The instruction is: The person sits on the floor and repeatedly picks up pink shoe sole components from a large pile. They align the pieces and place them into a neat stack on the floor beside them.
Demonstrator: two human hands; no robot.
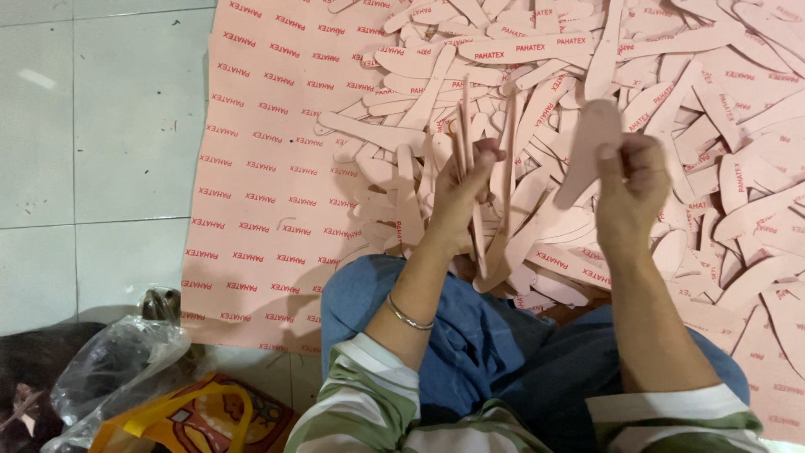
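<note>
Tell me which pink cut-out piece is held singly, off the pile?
The rounded pink piece pinched in the right hand; the left hand grips a bundle of pieces, the rest lie on the sheet.

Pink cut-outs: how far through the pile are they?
Done so far: the left hand grips a small bundle of pink strips held on edge, which looks like the gathered stack. In hand: the right hand pinches a single pink piece. Left: most of it, judging by the big loose heap spread over the pink sheet on the floor.
</note>
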